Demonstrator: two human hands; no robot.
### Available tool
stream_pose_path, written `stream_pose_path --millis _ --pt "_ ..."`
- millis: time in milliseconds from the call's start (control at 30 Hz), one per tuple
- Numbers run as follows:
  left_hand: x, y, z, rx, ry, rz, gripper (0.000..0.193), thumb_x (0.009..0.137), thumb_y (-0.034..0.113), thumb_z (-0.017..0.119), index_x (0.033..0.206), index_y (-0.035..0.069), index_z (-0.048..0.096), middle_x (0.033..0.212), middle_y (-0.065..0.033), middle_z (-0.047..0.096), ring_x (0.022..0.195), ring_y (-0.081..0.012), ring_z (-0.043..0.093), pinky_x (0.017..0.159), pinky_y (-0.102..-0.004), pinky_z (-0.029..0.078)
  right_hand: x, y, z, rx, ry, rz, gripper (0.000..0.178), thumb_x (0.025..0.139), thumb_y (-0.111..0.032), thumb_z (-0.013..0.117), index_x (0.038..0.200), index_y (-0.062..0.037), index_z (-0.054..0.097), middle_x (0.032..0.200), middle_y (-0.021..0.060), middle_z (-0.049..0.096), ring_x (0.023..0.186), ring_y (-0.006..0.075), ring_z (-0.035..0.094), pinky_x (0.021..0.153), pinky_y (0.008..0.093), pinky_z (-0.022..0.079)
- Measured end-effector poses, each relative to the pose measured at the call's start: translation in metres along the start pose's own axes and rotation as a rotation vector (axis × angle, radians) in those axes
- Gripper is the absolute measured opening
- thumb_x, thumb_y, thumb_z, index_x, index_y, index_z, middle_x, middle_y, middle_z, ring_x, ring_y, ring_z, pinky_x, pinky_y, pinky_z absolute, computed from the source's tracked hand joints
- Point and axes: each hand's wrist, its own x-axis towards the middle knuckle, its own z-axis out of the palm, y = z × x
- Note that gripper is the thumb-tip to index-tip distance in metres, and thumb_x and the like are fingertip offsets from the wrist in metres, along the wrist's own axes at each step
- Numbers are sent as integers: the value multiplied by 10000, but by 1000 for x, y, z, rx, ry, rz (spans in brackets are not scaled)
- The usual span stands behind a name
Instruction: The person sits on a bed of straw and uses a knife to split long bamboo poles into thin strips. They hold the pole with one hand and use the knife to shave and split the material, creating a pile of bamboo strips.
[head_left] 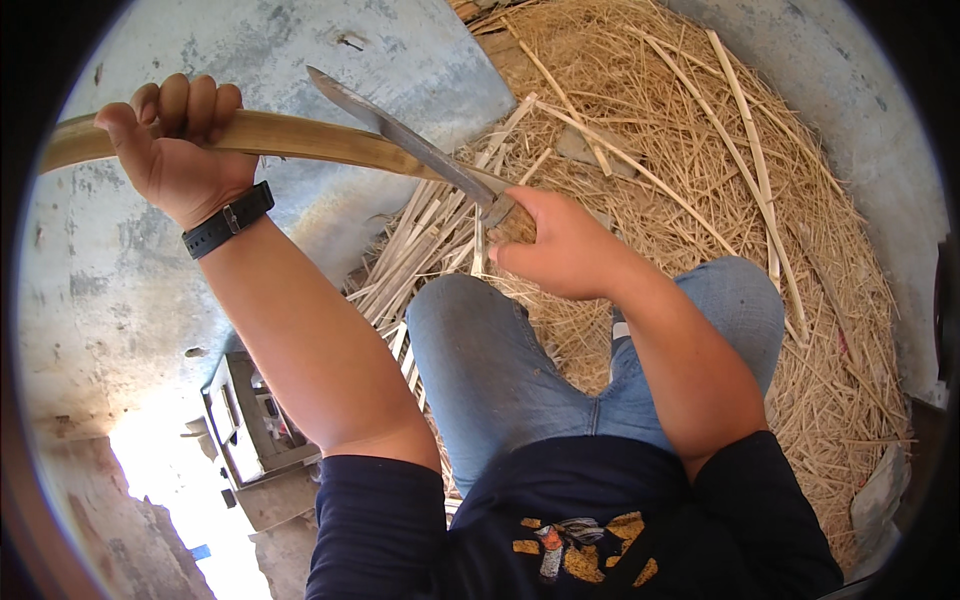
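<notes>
Navy tee (580, 460) closest, then my jeans (480, 345), knees apart over loose straw (650, 90), split strips (410, 250) heaped by my left knee, scuffed blue-grey wall (100, 320) off to the left. Left hand's (180, 155) wrapped round a long bamboo strip (310, 137) by that wall, right hand's (570, 245) gripping a knife (420, 148), blade crossing the strip toward its right end

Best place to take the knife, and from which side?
I'd take the handle, from the picture's right, as the right hand does. The blade slants up-left across the strip, its pointed tip farthest from that side, so this approach should keep clear of the blade.
</notes>
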Motion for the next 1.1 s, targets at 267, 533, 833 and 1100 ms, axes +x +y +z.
stream_pose_path --millis 267,533,833,1100 --pt "-3 7 0 12 35 1 547 712 586 842 696 195 460 564 68 288 508 -94 235 512 -268 211 3 -3 1 -10 -26 82 543 817 -194 693 1303 17 574 954 156 691 822 209 635 752 355 510" --pt "-5 7 -4 46 37 7 575 691 622 840 688 196 454 554 67 307 507 -95 233 515 -274 224 1 -5 -6 -80 7 106 567 816 -214 687 1314 28 567 1051 220 677 950 268 655 853 371 511" --pt "-6 7 -3 4 10 -19 552 743 600 814 700 195 442 569 63 280 520 -93 212 515 -277 213 1 1 -4 -84 18 45 603 813 -211 676 1332 61 535 1077 270 675 948 302 678 838 373 527" --pt "-7 6 2 -9 38 4 538 790 598 776 694 196 431 558 72 253 488 -77 189 465 -256 170 1 3 -3 -114 14 54 591 803 -195 659 1309 84 537 1069 281 671 963 330 675 854 390 527"
